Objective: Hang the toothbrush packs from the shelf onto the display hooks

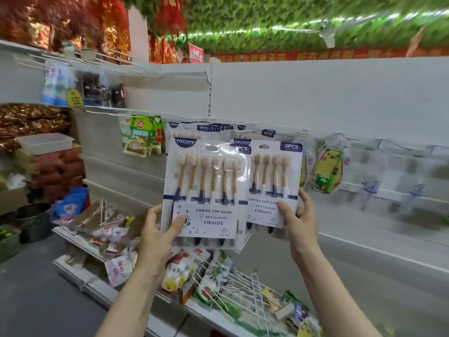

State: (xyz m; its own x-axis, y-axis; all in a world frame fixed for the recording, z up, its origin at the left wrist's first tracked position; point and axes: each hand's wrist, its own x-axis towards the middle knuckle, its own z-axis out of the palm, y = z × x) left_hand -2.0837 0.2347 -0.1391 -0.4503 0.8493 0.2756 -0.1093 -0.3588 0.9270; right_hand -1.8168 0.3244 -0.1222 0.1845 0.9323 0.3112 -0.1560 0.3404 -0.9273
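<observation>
Both hands are busy here. The left hand (158, 235) pinches a stack of white-and-navy carded toothbrush packs (202, 188) at the bottom corner, thumb on the front. The right hand (297, 217) grips a second, similar white-and-navy pack (269, 183) the same way, raised just in front of the packs already hanging on the white wire display hooks (218, 128). Risk I see: held only by the bottom edge, the top flops, so the small hang hole (264, 146) could miss the hook tip, and the left stack could fan out and slip.
</observation>
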